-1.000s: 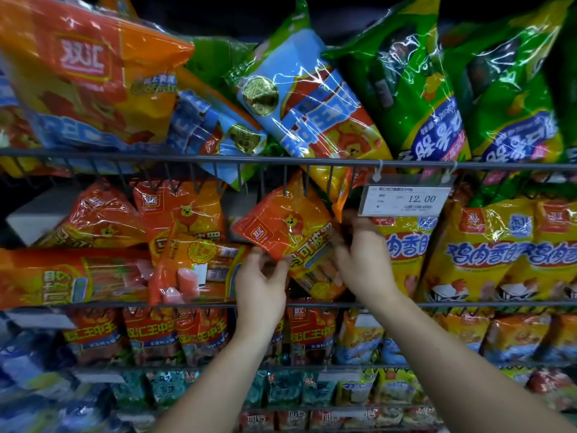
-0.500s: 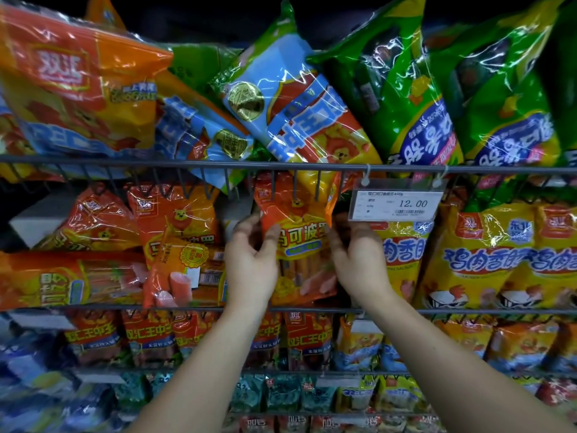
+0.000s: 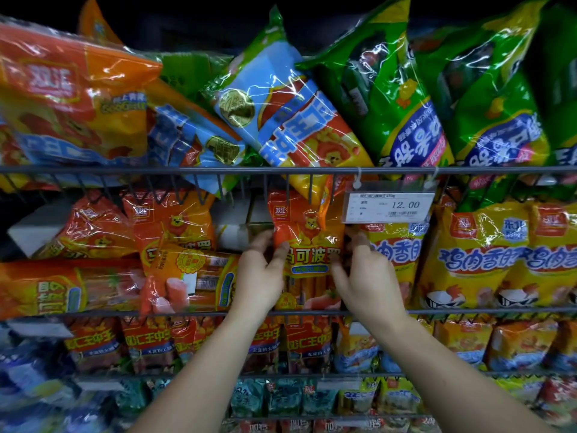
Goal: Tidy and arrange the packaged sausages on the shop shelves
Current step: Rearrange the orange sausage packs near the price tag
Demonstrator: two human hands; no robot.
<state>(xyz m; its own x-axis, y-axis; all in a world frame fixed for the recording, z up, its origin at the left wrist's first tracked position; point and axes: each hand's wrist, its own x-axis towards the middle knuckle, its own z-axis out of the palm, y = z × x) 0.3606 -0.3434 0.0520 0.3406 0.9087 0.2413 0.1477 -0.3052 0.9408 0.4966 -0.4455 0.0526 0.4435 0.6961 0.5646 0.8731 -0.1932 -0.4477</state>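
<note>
I have the orange sausage pack [image 3: 307,245] standing upright at the front of the middle shelf, its foot down behind the front rail [image 3: 187,314] and its top tucked under the wire rack above. My left hand [image 3: 260,276] grips its left edge, thumb on the printed face and fingers curled round behind. My right hand [image 3: 368,276] pinches the right edge in the same way, fingers pushed in between this pack and the yellow packs [image 3: 477,260] just beside it. The price tag [image 3: 388,206] hangs just above my right hand.

The yellow packs to the right stand in an even, upright row and look finished. To the left there is a gap beside my pack, then the leaning orange packs [image 3: 175,226], with a sideways pack [image 3: 193,276] lying across their front and a long flat pack [image 3: 68,285] at the far left. I judge these are left to straighten.

On the top shelf the blue-and-orange packs [image 3: 290,120] and green packs [image 3: 390,98] lie tilted and overlapping, one corner poking down through the wire. The red packs [image 3: 140,342] on the shelf below stand fairly straight. By my reckoning the job is early: one pack nearly placed, most of the left side and the top tier undone.
</note>
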